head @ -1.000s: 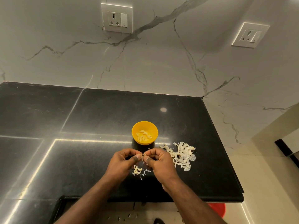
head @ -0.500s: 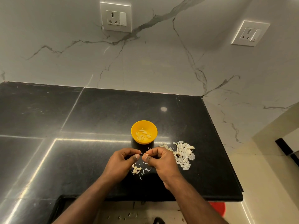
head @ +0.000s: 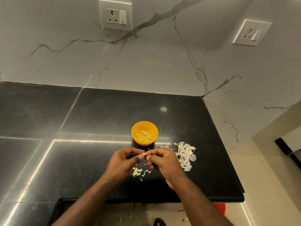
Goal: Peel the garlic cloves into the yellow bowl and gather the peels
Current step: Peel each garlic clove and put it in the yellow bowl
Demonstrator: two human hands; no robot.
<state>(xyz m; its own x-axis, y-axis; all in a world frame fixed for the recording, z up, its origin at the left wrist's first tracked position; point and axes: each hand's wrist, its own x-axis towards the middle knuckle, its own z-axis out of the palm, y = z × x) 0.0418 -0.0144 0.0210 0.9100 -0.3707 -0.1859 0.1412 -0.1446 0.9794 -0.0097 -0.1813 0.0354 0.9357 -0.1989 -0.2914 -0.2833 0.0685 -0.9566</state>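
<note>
Yellow bowl (head: pixel 144 133) already holds several peeled cloves; we pinch one clove (head: pixel 144 154) between left hand (head: pixel 123 162) and right hand (head: pixel 162 160). A few cloves (head: pixel 136 171) wait on the desk (head: pixel 97 160), peels (head: pixel 185 156) lie just right, ungathered.

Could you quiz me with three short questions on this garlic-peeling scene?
1. True or false: the yellow bowl is empty.
2. The big peel pile lies on which side of the bowl: A the person's left, B the person's right?
3. What do the left hand and right hand hold between them?

Key: 1 false, peeled cloves lie inside. 2 B. 3 a garlic clove.
</note>
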